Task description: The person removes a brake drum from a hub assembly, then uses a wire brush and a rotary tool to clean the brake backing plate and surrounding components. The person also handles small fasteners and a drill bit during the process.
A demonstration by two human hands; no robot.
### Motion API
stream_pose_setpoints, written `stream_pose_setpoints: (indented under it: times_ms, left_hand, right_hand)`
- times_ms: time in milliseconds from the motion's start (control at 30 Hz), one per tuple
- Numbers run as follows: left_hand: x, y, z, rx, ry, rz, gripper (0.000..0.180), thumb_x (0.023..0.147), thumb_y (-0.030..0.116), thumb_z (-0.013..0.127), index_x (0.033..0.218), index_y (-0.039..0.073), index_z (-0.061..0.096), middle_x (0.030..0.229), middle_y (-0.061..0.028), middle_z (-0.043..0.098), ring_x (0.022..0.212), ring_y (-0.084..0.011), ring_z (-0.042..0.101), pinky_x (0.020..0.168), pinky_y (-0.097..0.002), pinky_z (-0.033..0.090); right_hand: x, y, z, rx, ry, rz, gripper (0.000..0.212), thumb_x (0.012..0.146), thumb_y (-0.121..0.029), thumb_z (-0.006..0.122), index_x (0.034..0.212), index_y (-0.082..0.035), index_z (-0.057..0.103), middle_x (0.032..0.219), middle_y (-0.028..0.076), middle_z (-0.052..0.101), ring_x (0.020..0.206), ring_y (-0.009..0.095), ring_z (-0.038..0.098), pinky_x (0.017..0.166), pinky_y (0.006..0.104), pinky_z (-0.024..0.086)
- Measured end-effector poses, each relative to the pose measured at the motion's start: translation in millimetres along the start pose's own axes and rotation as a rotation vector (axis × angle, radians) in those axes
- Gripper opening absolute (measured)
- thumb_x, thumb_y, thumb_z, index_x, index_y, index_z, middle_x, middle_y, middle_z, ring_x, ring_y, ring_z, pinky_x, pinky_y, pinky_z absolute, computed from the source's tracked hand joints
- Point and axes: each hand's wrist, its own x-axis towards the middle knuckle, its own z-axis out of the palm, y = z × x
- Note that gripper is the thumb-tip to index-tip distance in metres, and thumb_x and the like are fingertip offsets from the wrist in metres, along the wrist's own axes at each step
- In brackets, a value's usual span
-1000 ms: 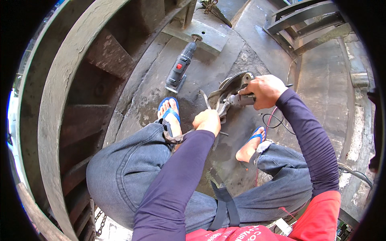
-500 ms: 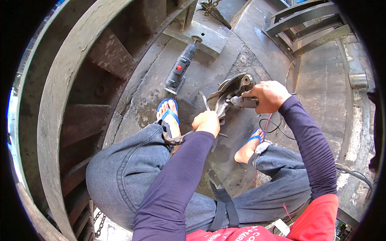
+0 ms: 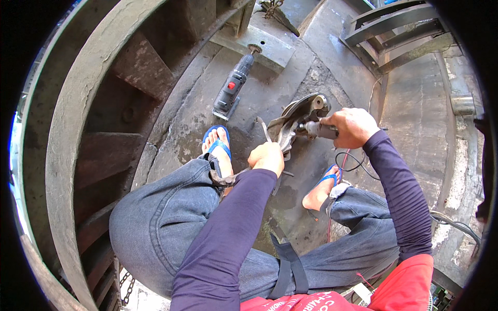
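Note:
My right hand [image 3: 354, 127] is closed around a small grey rotary grinder [image 3: 322, 130], with its tip against the metal casting [image 3: 290, 122]. The casting is curved and silvery, with a round, holed boss at its upper right. My left hand [image 3: 266, 156] is wrapped round the near left side of the casting, by a thin curved metal arm [image 3: 263, 128] that sticks up beside the fingers. What lies inside my left fist is hidden. Beyond my left foot, a grey and black cordless drill [image 3: 233, 88] with a red button lies on the floor.
A large curved, ribbed metal structure [image 3: 65, 140] rises on the left. The drill's tip meets a flat metal block [image 3: 270, 49]. A dark metal frame [image 3: 394, 33] stands at far right. Black cable [image 3: 358, 161] loops beside my right foot [image 3: 322, 189], which wears a blue sandal.
My right hand and the grinder have shifted slightly to the right, with the tip still at the casting. My left hand stays in place. The drill has not been moved.

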Motion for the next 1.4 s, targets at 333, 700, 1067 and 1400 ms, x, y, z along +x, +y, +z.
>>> stream_pose_setpoints:
  times_ms: [333,700,1067,1400]
  left_hand:
    - [0,0,-1,-0.009,-0.018,0.0,0.029,0.096,0.01,0.064,0.121,0.002,0.077,0.126,-0.0182,0.075,0.117,-0.0347,0.073,0.096,-0.0459,0.06]
    - [4,-1,2,-0.034,-0.03,-0.046,0.029,0.099,0.012,0.064,0.124,0.004,0.076,0.128,-0.0156,0.075,0.118,-0.0331,0.073,0.096,-0.0454,0.06]
    - [4,-1,3,-0.043,-0.018,-0.029,0.029,0.098,0.01,0.063,0.124,0.006,0.077,0.126,-0.0149,0.075,0.117,-0.033,0.073,0.094,-0.0451,0.06]
    - [8,-1,7,-0.067,-0.017,-0.061,0.028,0.097,0.011,0.066,0.121,0.007,0.078,0.125,-0.014,0.076,0.117,-0.0318,0.074,0.094,-0.0443,0.061]
  right_hand:
    - [-3,-23,11,0.008,0.156,-0.043,0.046,0.069,-0.013,0.072,0.115,-0.016,0.079,0.088,0.016,0.076,0.087,0.037,0.076,0.077,0.0473,0.06]
    - [6,-29,3,-0.046,0.05,-0.026,0.057,0.068,-0.014,0.071,0.124,-0.02,0.077,0.088,0.015,0.075,0.088,0.035,0.075,0.077,0.0465,0.06]
    - [33,-31,-20,-0.132,0.001,-0.128,0.041,0.068,-0.015,0.073,0.107,-0.021,0.083,0.09,0.013,0.077,0.09,0.033,0.076,0.077,0.0451,0.061]
    - [26,-35,-21,-0.195,-0.011,-0.11,0.041,0.068,-0.014,0.072,0.107,-0.021,0.083,0.089,0.012,0.076,0.088,0.033,0.075,0.075,0.0452,0.06]
